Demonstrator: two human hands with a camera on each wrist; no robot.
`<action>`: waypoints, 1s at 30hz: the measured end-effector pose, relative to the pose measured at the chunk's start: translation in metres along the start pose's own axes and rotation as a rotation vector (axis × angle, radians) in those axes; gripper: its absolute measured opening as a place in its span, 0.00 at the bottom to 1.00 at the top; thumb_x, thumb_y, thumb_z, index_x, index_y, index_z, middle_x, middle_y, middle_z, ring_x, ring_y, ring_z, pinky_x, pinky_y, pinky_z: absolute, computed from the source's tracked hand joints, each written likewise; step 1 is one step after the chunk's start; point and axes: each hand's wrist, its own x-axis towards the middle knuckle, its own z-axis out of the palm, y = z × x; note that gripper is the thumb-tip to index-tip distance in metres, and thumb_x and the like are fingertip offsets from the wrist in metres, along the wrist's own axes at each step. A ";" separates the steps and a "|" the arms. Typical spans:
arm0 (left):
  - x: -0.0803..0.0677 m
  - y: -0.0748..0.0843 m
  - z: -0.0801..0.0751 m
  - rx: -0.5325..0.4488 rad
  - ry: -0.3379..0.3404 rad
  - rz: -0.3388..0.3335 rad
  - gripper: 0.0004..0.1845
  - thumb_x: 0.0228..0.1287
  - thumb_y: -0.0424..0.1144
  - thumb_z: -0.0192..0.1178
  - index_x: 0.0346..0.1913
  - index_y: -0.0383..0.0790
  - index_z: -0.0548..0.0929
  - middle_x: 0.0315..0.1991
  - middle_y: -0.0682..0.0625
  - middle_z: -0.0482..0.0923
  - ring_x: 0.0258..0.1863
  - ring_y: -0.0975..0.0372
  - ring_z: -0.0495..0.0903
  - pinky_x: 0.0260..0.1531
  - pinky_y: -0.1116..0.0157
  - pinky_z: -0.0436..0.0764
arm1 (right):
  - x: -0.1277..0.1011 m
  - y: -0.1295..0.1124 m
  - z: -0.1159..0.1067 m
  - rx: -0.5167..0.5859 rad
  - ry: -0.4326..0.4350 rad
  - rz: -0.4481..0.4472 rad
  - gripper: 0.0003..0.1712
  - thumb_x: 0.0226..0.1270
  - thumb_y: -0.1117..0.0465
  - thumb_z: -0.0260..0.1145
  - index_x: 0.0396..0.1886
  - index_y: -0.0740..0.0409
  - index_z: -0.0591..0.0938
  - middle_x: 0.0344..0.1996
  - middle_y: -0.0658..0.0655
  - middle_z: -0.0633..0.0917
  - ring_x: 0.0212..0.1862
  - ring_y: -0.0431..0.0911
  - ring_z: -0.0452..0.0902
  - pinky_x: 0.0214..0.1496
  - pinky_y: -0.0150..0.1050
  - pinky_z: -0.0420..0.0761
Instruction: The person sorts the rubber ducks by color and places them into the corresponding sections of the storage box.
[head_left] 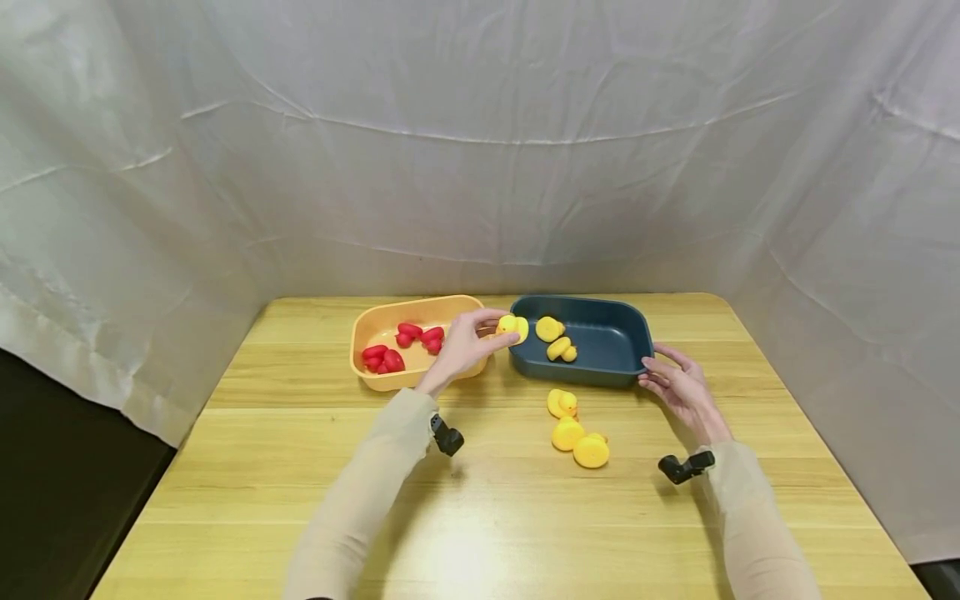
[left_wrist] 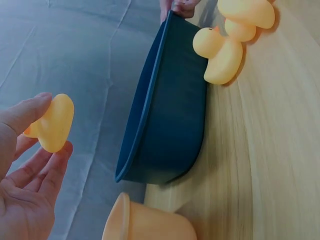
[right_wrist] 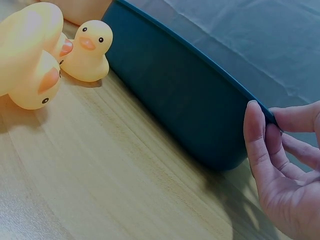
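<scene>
My left hand (head_left: 463, 342) pinches a yellow rubber duck (head_left: 513, 327) between thumb and fingers, raised at the left end of a dark blue bin (head_left: 607, 343). In the left wrist view that duck (left_wrist: 59, 122) is off the table, apart from the bin's wall. Two yellow ducks (head_left: 550, 328) lie inside the bin, toward its left. At the bin's near right corner, my right hand (head_left: 681, 389) grips the rim, thumb on one side and fingers on the other, as the right wrist view shows. Three more yellow ducks (head_left: 567, 434) lie on the table in front of the bin.
An orange bin (head_left: 358, 342) stands left of the blue one, behind my left forearm, with several small red toys (head_left: 393, 360) in it; their kind is unclear. Pale cloth (head_left: 480, 167) hangs behind and beside the wooden table (head_left: 262, 467).
</scene>
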 end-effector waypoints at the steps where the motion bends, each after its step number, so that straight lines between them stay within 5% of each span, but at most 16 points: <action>1: 0.000 0.003 0.002 -0.002 -0.001 0.008 0.20 0.49 0.36 0.66 0.47 0.33 0.78 0.45 0.40 0.79 0.46 0.51 0.78 0.53 0.53 0.75 | 0.000 0.000 0.000 0.002 0.000 0.001 0.40 0.60 0.66 0.59 0.69 0.59 0.49 0.27 0.51 0.83 0.27 0.43 0.81 0.34 0.33 0.83; 7: 0.004 0.007 0.011 0.027 -0.006 -0.004 0.21 0.50 0.36 0.65 0.48 0.32 0.78 0.46 0.40 0.79 0.48 0.51 0.78 0.53 0.55 0.75 | -0.001 -0.002 0.001 0.021 -0.014 -0.002 0.40 0.61 0.68 0.58 0.69 0.60 0.48 0.27 0.52 0.83 0.27 0.44 0.81 0.34 0.34 0.84; 16: 0.025 -0.027 0.030 0.055 0.025 -0.032 0.21 0.49 0.44 0.66 0.48 0.43 0.79 0.45 0.48 0.80 0.45 0.59 0.80 0.50 0.59 0.78 | -0.004 -0.002 0.003 -0.035 0.011 -0.005 0.39 0.61 0.66 0.58 0.68 0.58 0.51 0.29 0.52 0.82 0.28 0.42 0.80 0.35 0.33 0.83; 30: 0.038 -0.040 0.042 0.083 0.031 -0.061 0.20 0.49 0.42 0.66 0.47 0.43 0.79 0.45 0.48 0.81 0.42 0.60 0.81 0.45 0.66 0.81 | -0.003 -0.001 0.000 -0.018 -0.014 -0.005 0.39 0.61 0.66 0.58 0.69 0.59 0.50 0.30 0.52 0.82 0.29 0.43 0.80 0.36 0.33 0.83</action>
